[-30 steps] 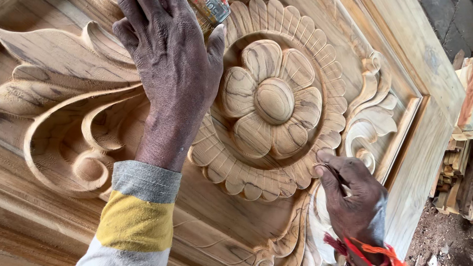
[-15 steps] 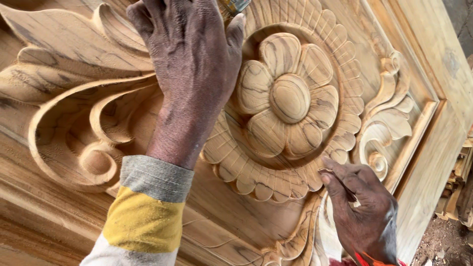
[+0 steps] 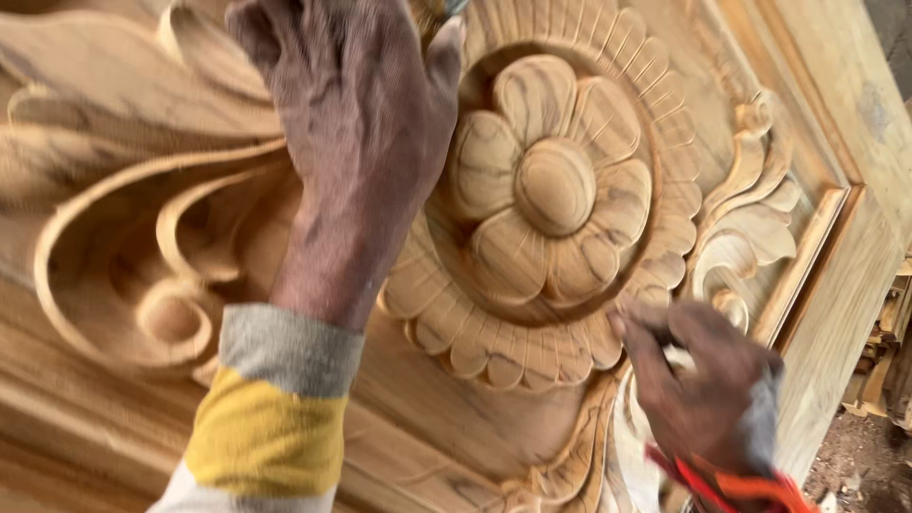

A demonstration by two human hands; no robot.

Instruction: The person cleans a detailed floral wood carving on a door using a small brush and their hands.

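A big carved wooden panel (image 3: 836,285) fills the view, with a round flower rosette (image 3: 556,185) at its middle. My left hand (image 3: 361,142) lies on the carving just left of the rosette, fingers curled. A small tool (image 3: 446,8) peeks out by its thumb at the top edge and is mostly hidden. My right hand (image 3: 708,389) is below and right of the rosette, at the petal rim. Its fingers pinch a small pale piece (image 3: 679,359) that is too blurred to name. A grey and yellow sleeve cuff (image 3: 275,399) covers my left wrist.
A carved scroll (image 3: 142,285) curls at the left. A leaf ornament (image 3: 750,228) sits right of the rosette, inside a raised moulding. Beyond the panel's right edge are stacked wood pieces (image 3: 893,351) and dusty ground (image 3: 874,465).
The view has drawn closer and shifted, so the carving looks larger. My right hand has moved slightly along the rosette's lower rim and is now blurred. My left hand stays by the rosette.
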